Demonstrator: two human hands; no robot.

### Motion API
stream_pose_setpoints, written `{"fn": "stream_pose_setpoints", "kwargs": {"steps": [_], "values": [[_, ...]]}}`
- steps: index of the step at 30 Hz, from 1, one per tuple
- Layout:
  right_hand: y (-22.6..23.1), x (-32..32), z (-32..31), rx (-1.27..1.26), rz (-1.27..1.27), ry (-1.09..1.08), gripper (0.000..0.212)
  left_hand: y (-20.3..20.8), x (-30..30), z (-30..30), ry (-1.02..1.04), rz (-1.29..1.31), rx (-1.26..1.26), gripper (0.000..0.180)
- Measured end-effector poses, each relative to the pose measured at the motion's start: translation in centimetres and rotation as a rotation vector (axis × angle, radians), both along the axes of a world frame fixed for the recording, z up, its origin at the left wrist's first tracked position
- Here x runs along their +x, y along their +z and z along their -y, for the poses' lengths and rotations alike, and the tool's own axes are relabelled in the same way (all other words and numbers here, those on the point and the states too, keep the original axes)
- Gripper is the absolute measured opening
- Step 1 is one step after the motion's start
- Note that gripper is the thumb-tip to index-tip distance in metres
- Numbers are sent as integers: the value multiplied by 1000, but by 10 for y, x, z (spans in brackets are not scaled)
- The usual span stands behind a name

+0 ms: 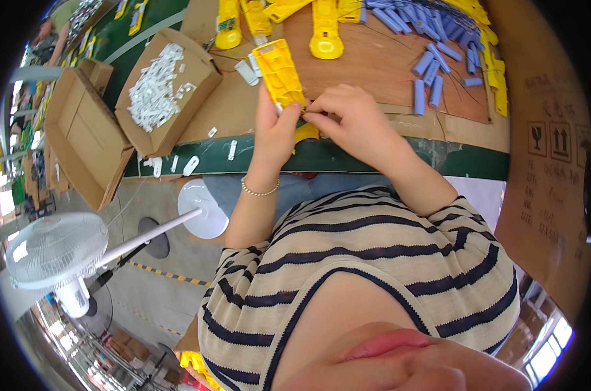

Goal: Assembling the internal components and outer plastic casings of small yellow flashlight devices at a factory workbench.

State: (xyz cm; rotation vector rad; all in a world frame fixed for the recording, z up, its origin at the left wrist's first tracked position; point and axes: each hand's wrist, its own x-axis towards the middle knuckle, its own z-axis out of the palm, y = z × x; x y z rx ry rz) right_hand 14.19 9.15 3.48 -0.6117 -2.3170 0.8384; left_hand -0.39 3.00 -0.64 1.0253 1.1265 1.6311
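A yellow plastic housing (277,70), hollow side showing, is held tilted over the table's near edge. My left hand (276,127) grips its lower end, thumb pressed on it. My right hand (354,120) is closed in a pinch at that same end. Something small and dark sits at those fingertips, too small to name. Another yellow part (306,133) shows below the hands, partly hidden. Beyond them, more yellow housings (326,32) lie on the brown board, near white plastic pieces (246,73).
Blue cylindrical cells (432,68) with thin wires lie at the far right. A cardboard box of small white parts (157,88) stands left, beside another open cardboard box (83,130). A large carton (549,150) walls the right side. A white fan (57,251) stands lower left.
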Motion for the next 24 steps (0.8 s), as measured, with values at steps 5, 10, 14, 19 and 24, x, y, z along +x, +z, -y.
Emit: {"fn": "stream_pose_setpoints", "kwargs": {"steps": [5, 10, 14, 19, 24], "values": [[22, 67, -65, 124, 157, -478, 20, 8, 0, 9, -44, 226, -50, 41], [2, 130, -123, 440, 647, -295, 28, 14, 3, 11, -135, 291, -63, 41], [7, 125, -129, 486, 606, -187, 25, 10, 2, 14, -116, 301, -78, 40], [15, 97, -101, -158, -198, -277, 23, 8, 3, 16, -65, 309, -94, 37], [17, 55, -59, -1252, -950, 65, 17, 11, 6, 17, -7, 237, -77, 36]]}}
